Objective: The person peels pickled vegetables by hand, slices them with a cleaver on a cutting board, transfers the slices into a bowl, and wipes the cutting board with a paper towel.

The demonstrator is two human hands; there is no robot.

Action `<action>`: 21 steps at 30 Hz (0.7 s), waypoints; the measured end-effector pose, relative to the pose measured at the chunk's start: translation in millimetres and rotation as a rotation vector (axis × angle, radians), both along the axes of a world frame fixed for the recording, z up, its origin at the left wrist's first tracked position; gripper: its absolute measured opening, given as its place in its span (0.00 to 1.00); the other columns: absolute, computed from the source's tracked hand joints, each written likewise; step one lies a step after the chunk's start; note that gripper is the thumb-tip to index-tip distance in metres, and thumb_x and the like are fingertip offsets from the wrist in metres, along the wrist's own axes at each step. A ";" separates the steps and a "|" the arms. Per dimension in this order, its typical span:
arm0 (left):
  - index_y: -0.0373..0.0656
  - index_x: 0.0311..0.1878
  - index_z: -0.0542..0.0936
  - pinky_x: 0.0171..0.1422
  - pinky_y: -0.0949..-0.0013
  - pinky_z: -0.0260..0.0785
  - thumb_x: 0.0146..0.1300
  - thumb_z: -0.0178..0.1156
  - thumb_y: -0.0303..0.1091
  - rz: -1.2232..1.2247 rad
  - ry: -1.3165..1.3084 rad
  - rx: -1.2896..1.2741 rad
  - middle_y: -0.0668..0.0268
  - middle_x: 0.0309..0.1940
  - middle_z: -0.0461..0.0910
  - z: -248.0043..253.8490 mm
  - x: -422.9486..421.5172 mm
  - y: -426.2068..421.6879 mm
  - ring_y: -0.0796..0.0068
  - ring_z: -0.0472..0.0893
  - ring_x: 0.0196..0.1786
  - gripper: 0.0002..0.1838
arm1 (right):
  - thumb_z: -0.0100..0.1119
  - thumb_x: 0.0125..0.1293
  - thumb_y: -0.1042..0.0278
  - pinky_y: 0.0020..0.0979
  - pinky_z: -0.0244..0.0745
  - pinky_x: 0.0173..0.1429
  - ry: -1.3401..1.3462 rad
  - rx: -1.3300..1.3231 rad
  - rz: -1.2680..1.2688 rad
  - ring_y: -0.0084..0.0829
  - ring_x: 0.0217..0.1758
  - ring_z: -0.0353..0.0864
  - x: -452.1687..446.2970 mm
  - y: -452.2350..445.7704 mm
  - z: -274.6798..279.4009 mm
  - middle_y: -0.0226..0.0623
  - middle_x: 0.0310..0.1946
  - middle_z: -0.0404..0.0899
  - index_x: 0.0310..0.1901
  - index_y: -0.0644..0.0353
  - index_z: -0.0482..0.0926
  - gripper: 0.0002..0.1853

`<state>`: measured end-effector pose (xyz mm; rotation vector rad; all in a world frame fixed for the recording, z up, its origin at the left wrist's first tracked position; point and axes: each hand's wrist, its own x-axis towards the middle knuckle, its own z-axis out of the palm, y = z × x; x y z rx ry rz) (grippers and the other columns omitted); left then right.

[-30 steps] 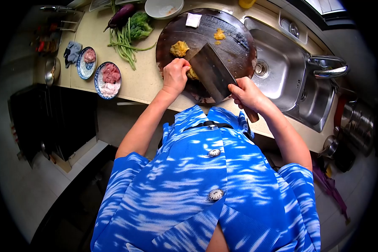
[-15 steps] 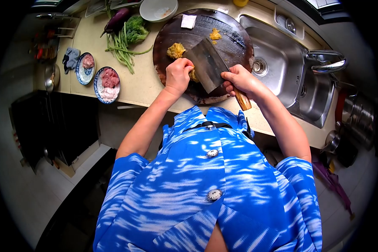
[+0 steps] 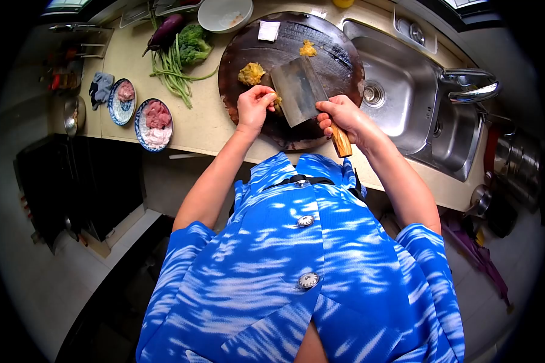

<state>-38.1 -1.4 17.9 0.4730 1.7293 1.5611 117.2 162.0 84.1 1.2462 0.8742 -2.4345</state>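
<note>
My right hand (image 3: pixel 343 116) is closed round a cleaver (image 3: pixel 298 91) with a wooden handle, its broad blade tilted over the round dark chopping board (image 3: pixel 339 78). Left of the blade, my left hand (image 3: pixel 255 109) pinches a small yellowish piece (image 3: pixel 277 103) at its fingertips; part of it is hidden behind the blade. A yellow-brown clump (image 3: pixel 251 74) lies on the board above my left hand. Farther back are a smaller yellow heap (image 3: pixel 307 48) and a folded white cloth (image 3: pixel 269 31).
Two patterned plates with raw meat (image 3: pixel 157 114) stand at the left, beside a grey cloth (image 3: pixel 101 86). Green beans (image 3: pixel 174 74), broccoli (image 3: pixel 194 45), an eggplant (image 3: pixel 166 30) and a white bowl (image 3: pixel 225 13) lie behind. A steel sink (image 3: pixel 399 91) with a tap (image 3: pixel 475 88) is at the right.
The cleaver has turned in my right hand, so its blade shows flatter and its handle points more toward me. My left hand keeps its pinch, slightly lower and farther left.
</note>
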 end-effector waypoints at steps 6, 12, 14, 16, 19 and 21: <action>0.33 0.35 0.78 0.33 0.73 0.79 0.59 0.60 0.22 0.177 -0.372 0.055 0.64 0.26 0.79 2.8 11.3 -0.4 0.77 0.80 0.27 0.02 | 0.50 0.69 0.66 0.22 0.67 0.18 0.028 0.381 0.128 0.17 0.17 0.68 0.4 -12.1 18.1 0.27 0.18 0.68 0.27 0.60 0.68 0.13; 0.33 0.39 0.81 0.29 0.76 0.77 0.61 0.60 0.25 0.074 -0.242 -0.280 0.60 0.30 0.82 10.8 8.1 -12.8 0.75 0.82 0.29 0.06 | 0.49 0.69 0.66 0.25 0.65 0.17 0.036 0.690 0.219 0.19 0.15 0.68 12.7 -25.7 18.5 0.28 0.16 0.68 0.25 0.61 0.68 0.14; 0.32 0.39 0.81 0.27 0.76 0.76 0.61 0.59 0.25 0.095 -0.253 -0.285 0.59 0.29 0.82 8.9 7.7 -19.1 0.75 0.82 0.27 0.07 | 0.49 0.69 0.66 0.27 0.64 0.16 0.057 0.795 0.255 0.21 0.12 0.67 18.3 -32.4 27.5 0.30 0.13 0.67 0.23 0.63 0.68 0.16; 0.31 0.39 0.81 0.26 0.76 0.75 0.62 0.58 0.25 0.116 -0.265 -0.287 0.59 0.29 0.82 8.6 9.4 -22.5 0.75 0.82 0.26 0.07 | 0.51 0.66 0.67 0.36 0.68 0.22 0.097 0.972 0.299 0.38 0.19 0.73 25.8 -38.3 20.9 0.44 0.16 0.71 0.23 0.68 0.70 0.16; 0.31 0.39 0.81 0.26 0.77 0.75 0.62 0.57 0.26 0.125 -0.281 -0.293 0.59 0.30 0.82 6.9 10.0 -25.2 0.75 0.82 0.27 0.07 | 0.53 0.62 0.69 0.48 0.70 0.34 0.133 1.161 0.362 0.60 0.34 0.76 30.7 -44.9 21.9 0.63 0.23 0.73 0.27 0.74 0.73 0.14; 0.31 0.40 0.81 0.27 0.77 0.75 0.62 0.58 0.27 0.107 -0.216 -0.276 0.59 0.29 0.82 4.5 9.5 -26.4 0.76 0.81 0.27 0.08 | 0.53 0.63 0.69 0.48 0.70 0.33 0.151 1.266 0.441 0.59 0.32 0.77 32.3 -48.4 26.4 0.63 0.22 0.74 0.27 0.74 0.74 0.13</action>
